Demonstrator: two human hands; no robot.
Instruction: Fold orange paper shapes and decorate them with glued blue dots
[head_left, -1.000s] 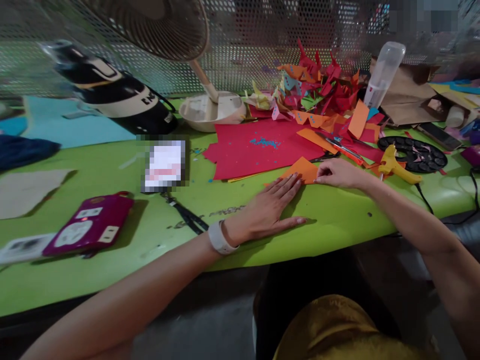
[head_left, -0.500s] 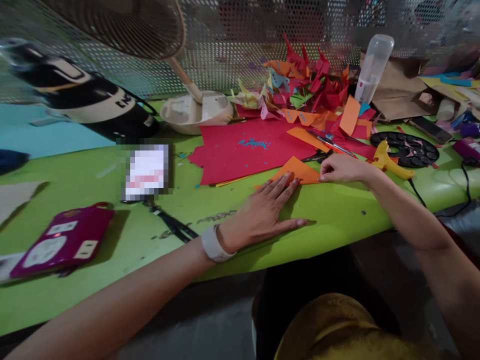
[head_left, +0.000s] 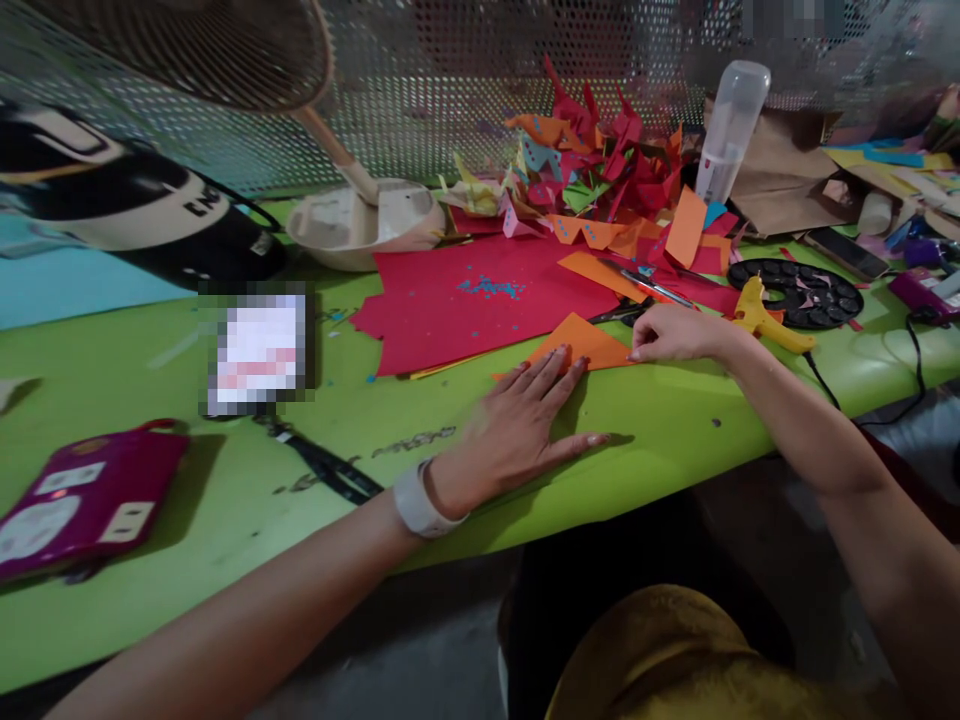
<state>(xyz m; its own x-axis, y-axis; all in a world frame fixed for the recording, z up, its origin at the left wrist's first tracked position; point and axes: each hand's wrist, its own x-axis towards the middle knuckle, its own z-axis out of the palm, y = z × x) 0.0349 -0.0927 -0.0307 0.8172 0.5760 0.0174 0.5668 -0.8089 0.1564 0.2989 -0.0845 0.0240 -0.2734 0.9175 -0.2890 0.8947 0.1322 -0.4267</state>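
A folded piece of orange paper (head_left: 592, 342) lies on the green table, its peak pointing away from me. My left hand (head_left: 529, 415) rests flat on its left part, fingers spread and thumb stretched out to the right on the table. At the paper's right corner, my right hand (head_left: 670, 334) is closed, with thumb and forefinger pinched on that corner. Just behind is a red sheet (head_left: 427, 310) with small blue paper bits (head_left: 491, 287) scattered on it. Scissors (head_left: 626, 310) lie partly hidden behind my right hand, near a pen-like tool (head_left: 652, 285).
A yellow glue gun (head_left: 772, 318) and a black palette (head_left: 799, 290) lie to the right. Folded paper shapes (head_left: 592, 180) are heaped at the back beside a clear bottle (head_left: 731, 130). A fan base (head_left: 367, 230), black bottle (head_left: 150, 210) and purple power strip (head_left: 90, 500) are on the left.
The camera view has turned slightly to the right, so the table items sit further left. Both hands stay on the orange paper in nearly the same pose.
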